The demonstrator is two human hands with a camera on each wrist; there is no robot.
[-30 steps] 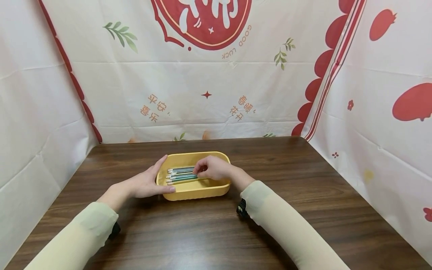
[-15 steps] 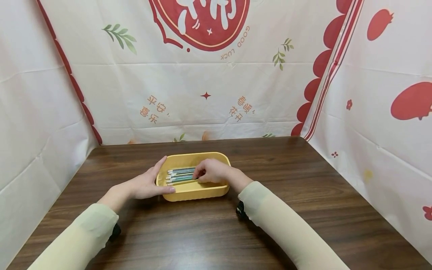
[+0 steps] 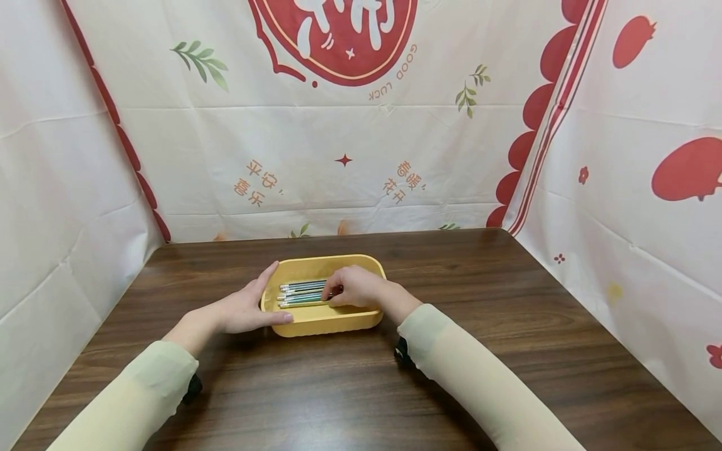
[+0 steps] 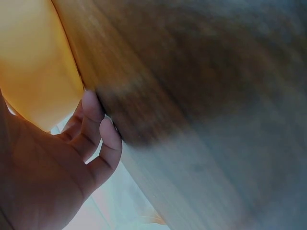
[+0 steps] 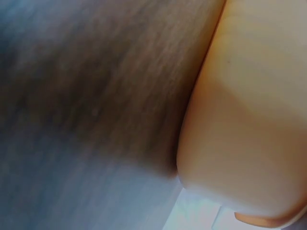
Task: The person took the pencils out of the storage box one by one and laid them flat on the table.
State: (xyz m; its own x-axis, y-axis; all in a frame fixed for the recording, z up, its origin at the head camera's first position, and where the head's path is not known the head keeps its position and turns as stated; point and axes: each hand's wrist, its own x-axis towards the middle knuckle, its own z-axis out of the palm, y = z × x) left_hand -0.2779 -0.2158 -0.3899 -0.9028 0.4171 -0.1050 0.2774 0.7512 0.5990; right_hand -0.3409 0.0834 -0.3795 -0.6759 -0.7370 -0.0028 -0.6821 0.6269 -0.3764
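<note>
A yellow oblong plastic box (image 3: 327, 324) sits on the table, with several pencils (image 3: 301, 294) lying side by side in it, their pale ends to the left. My left hand (image 3: 242, 307) grips the box's left end, thumb over the front rim and a finger at the back corner. In the left wrist view its fingers (image 4: 111, 143) bend beside the box wall (image 4: 38, 62). Reaching in over the right side, my right hand (image 3: 358, 288) pinches at the pencils with curled fingers. It hides their right ends. The right wrist view shows only the box's outer wall (image 5: 240, 134).
The box stands on a dark wood-grain table (image 3: 316, 382), towards its far edge. A white printed cloth (image 3: 338, 125) hangs behind the table and along both sides.
The front pencil, slanted a second ago, now lies more in line with the others. My right hand has shifted slightly towards the front of the box. The left hand keeps its place.
</note>
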